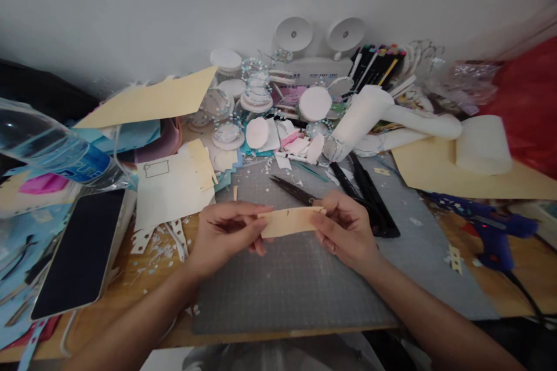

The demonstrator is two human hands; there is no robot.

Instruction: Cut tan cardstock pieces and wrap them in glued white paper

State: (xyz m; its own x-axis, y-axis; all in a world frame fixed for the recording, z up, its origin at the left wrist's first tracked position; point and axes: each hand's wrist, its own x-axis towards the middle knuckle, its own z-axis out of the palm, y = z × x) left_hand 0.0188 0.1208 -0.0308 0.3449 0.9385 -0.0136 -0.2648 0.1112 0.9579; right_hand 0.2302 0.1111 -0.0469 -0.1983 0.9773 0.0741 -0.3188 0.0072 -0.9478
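Note:
A strip of pale yellow paper [290, 221] is stretched level between my two hands, above the grey cutting mat [296, 295]. My left hand [230, 232] pinches its left end between thumb and fingers. At the right end, my right hand [346, 229] grips the strip the same way. Small dark marks show along the strip's upper edge. Just behind it lie dark scissors [292, 188], their blades pointing to the far left and their handles partly hidden by my right hand. Black tools [369, 191] rest on the mat beyond that hand.
A phone [80, 249] and a tilted water bottle [65, 148] are at the left. A blue glue gun [491, 226] with a red light lies at the right. White discs, paper scraps, markers [374, 66] and white rolls [484, 144] crowd the back by the wall.

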